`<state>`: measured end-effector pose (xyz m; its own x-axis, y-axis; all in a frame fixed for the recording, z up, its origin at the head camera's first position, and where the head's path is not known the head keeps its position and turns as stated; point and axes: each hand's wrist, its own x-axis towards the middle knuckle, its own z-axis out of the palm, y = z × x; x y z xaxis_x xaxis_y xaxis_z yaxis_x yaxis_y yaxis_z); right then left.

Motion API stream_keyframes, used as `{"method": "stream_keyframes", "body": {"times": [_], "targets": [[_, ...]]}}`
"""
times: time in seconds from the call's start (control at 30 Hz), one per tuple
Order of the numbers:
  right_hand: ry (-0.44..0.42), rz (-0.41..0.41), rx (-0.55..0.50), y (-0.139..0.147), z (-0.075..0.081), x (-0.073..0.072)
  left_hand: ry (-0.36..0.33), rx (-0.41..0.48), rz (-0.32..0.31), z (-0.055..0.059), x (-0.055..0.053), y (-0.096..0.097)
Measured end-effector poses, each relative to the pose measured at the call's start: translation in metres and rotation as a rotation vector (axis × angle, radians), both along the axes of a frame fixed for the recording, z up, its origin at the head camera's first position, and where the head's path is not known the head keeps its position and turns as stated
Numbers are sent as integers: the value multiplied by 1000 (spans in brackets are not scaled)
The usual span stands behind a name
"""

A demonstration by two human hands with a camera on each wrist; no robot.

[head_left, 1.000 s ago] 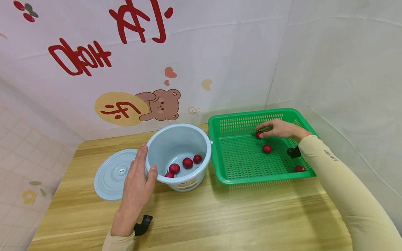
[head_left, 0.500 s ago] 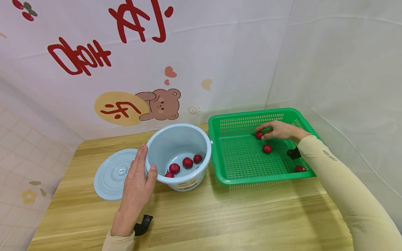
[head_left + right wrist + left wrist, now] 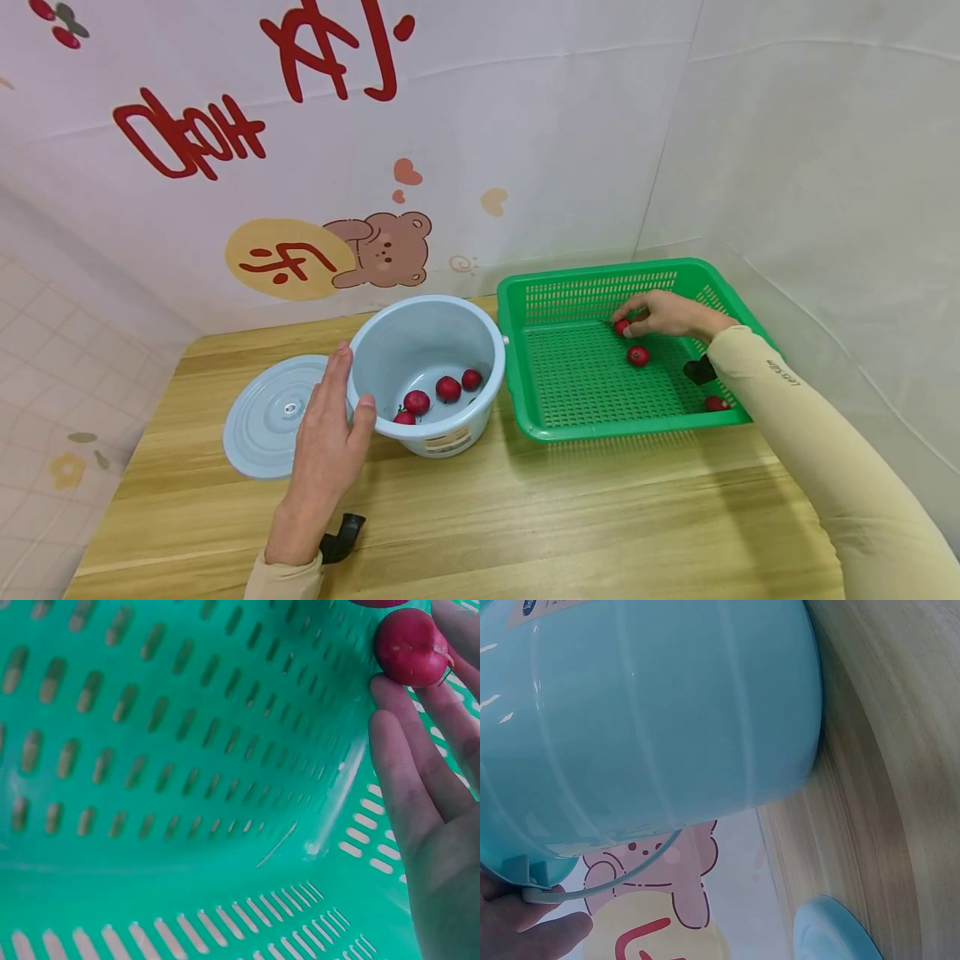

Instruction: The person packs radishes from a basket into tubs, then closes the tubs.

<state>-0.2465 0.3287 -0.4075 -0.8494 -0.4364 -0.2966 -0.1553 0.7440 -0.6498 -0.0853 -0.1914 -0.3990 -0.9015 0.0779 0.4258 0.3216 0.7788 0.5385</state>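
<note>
Right fingers [image 3: 403, 776]: pinching one radish [image 3: 410, 649]; we'd keep it light
Left fingers [image 3: 330, 387]: straight-ish, gripping nothing
Bucket [image 3: 682, 720]: right by left fingers, so we'd brace it

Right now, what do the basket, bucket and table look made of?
Basket: green plastic, slightly glossy; molded slots, soft sheen at the corner.
Bucket: pale blue, likely plastic, smooth and shiny; glints along its side.
Table: wood or wood-look laminate, satin; grain shows, core doesn't.

Red radish [image 3: 409, 649], green basket [image 3: 570, 383]
</note>
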Motion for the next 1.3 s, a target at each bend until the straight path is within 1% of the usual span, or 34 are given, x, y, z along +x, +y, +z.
{"method": "stream_keyframes", "body": {"times": [0.3, 0.47, 0.63, 0.77, 0.93, 1.13, 1.3], "targets": [[4, -3, 17, -2, -1, 0, 3, -3, 0, 1, 0, 0], [31, -16, 20, -1, 5, 2, 4, -1, -1, 1, 1, 0], [48, -38, 1, -2, 15, 6, -3, -1, 3, -1, 2, 0], [43, -48, -17, -3, 23, 9, -19, -4, 10, -1, 3, 0], [54, -59, -52, -6, 36, 13, -7, -3, 8, -1, 3, 0], [113, -62, -51, -12, 53, 20, 1, -2, 5, -1, 3, -1], [159, -90, -42, -17, 68, 28, 0, -2, 1, 0, 2, 0]]}}
